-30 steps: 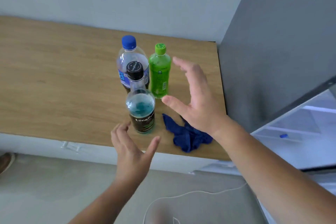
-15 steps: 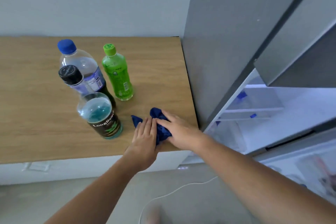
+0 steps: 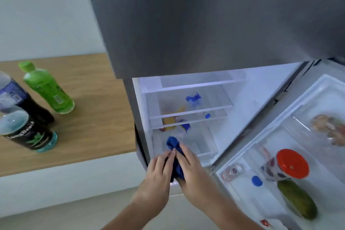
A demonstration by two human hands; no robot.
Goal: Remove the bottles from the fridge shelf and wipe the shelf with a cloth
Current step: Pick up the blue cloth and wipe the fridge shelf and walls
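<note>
Holding the cloth (image 3: 174, 157) bunched up between both hands right at the fridge (image 3: 205, 24) opening, left hand (image 3: 158, 172) and right hand (image 3: 190, 170) both pressed together on it, fingertips meeting over the top. Three bottles are out on the counter (image 3: 97, 117): a green bottle (image 3: 47, 88), a blue-label bottle (image 3: 13, 93) and a dark-label bottle (image 3: 28, 132), all standing close together near the left edge of view. So the clearing part looks done, I'd guess, and the wipe hasn't started. What could go wrong: the shelves (image 3: 188, 114) aren't totally bare. I count two clear shelves in view, and there's something yellow (image 3: 170, 119) plus a couple of blue-and-white blurry things on or under them, can't tell what exactly. Shove a wadded cloth in there and you could knock those over or push them to the back. Also a balled cloth wipes badly, better flattened first. The door (image 3: 280, 145) hangs open on the right with one red-lid jar (image 3: 285, 166) and one cucumber-looking thing (image 3: 296, 200) in the rack, easy to bump with an elbow.
</note>
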